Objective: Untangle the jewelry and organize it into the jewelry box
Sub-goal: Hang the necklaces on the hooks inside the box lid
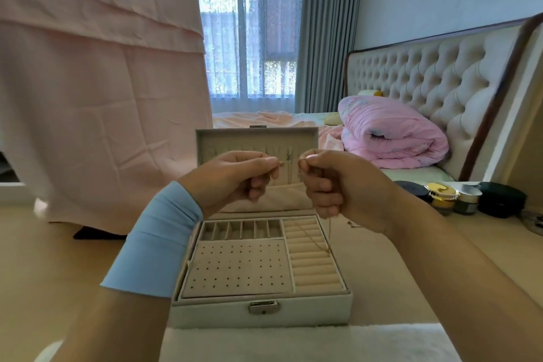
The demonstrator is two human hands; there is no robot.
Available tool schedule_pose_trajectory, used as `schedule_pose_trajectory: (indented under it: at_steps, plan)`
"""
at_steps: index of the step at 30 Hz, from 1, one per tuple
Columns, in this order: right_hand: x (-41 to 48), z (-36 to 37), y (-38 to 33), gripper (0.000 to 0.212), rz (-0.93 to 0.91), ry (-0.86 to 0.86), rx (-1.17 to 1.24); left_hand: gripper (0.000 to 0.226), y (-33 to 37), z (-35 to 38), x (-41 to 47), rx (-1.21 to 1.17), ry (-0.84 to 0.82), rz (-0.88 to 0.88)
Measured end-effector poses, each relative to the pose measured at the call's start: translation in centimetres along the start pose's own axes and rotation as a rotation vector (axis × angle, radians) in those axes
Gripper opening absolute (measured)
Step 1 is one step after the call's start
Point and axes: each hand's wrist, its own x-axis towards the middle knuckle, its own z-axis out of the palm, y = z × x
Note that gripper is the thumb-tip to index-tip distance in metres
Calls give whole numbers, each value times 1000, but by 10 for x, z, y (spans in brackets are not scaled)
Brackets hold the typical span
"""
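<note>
A white jewelry box stands open on the table in front of me, its lid upright. Inside are small compartments, a perforated earring pad and padded ring rolls. My left hand and my right hand are raised in front of the lid, close together, each pinching an end of a thin gold necklace chain. The chain hangs in a loop from my right hand down over the ring rolls. Another thin chain seems to hang inside the lid between my hands.
Several cosmetic jars stand at the table's right edge. A small piece of jewelry lies on the table right of the box. A pink cloth hangs at left. A bed with a pink quilt is behind.
</note>
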Motion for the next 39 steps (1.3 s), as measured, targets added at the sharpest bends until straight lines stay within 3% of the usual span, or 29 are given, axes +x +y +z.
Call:
schedule_pose_trajectory:
  at_steps: [3,13,23,30,39]
  plan:
    - [16,12,-2,27,-15,61,-79,23,-1,-17,-7,6,133,44]
    - [77,51,16,16,-123,360,-392,18,-15,-56,-20,281,570,55]
    - [140,72,40,9,-242,689,-681,20,-43,-66,-8,546,1002,-97]
    - [159,74,45,5,-376,866,-741,20,-40,-55,0,686,1089,-164]
    - [160,74,45,9,-385,845,-853,21,-45,-56,4,760,1073,-247]
